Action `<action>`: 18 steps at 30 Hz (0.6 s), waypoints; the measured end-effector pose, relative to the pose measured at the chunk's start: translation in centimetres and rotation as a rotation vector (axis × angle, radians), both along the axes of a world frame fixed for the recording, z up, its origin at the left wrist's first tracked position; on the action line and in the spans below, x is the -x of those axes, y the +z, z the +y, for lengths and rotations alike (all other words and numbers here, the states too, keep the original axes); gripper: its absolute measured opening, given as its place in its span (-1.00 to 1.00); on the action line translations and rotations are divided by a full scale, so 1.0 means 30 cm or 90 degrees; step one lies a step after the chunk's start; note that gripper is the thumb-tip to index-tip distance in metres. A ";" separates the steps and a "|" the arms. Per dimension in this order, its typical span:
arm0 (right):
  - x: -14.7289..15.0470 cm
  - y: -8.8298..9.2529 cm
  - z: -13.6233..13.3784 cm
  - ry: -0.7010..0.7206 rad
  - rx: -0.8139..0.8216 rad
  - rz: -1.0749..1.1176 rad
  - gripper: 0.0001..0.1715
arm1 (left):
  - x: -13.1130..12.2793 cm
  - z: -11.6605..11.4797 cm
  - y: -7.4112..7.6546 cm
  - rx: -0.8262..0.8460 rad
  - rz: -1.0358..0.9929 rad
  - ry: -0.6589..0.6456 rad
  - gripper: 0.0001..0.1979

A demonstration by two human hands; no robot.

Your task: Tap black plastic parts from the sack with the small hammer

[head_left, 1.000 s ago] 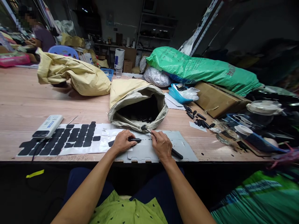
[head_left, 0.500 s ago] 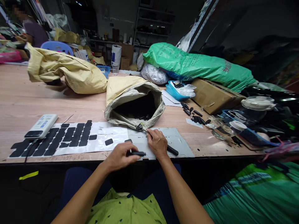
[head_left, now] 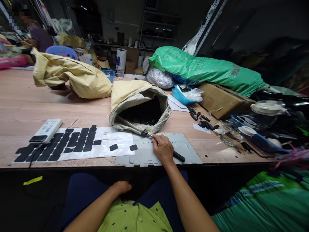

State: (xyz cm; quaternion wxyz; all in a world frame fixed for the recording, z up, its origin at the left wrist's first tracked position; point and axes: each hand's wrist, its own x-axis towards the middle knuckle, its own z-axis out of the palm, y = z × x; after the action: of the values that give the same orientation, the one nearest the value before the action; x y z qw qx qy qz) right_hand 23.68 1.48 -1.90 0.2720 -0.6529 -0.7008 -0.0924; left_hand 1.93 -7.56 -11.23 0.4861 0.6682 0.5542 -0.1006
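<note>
The right grip [head_left: 163,149] holds a black-handled tool [head_left: 179,156]. Beyond that grip lies an open sack [head_left: 131,91]; to the grip's left, black patches [head_left: 78,148] lie.

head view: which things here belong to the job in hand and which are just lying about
Likely part of the job:
tool, held in the right hand
grey board, under that hand
open sack, its mouth near the tool's head

Probably just lying about:
green bag
cardboard box
blue chair
clear jar
</note>
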 end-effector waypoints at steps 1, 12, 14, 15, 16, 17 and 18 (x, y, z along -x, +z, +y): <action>0.000 0.000 0.000 0.001 0.001 0.001 -0.74 | -0.005 -0.008 0.010 0.011 0.020 -0.002 -0.52; 0.006 0.007 -0.004 0.005 0.005 0.004 -0.71 | -0.005 0.285 0.595 0.036 -0.435 -0.207 -0.65; 0.005 0.004 -0.003 0.003 0.002 0.002 -0.71 | -0.007 0.420 0.647 -0.214 -0.359 -0.089 -0.69; 0.004 0.003 -0.002 0.003 0.002 0.001 -0.71 | -0.009 0.486 0.654 -0.363 -0.260 -0.018 -0.74; 0.003 0.002 -0.002 0.004 0.004 0.001 -0.71 | -0.013 0.548 0.650 -0.495 -0.145 0.052 -0.78; 0.003 0.001 -0.001 0.004 0.005 0.001 -0.71 | -0.016 0.602 0.639 -0.584 -0.045 0.092 -0.79; 0.002 0.001 0.000 0.004 0.006 0.002 -0.71 | -0.020 0.647 0.623 -0.633 0.035 0.106 -0.76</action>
State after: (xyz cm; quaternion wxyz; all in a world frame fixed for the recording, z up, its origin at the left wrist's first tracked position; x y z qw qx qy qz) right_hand 23.61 1.48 -1.87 0.2699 -0.6520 -0.7032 -0.0871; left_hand 2.53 11.86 7.46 0.1005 0.7696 0.5988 0.1974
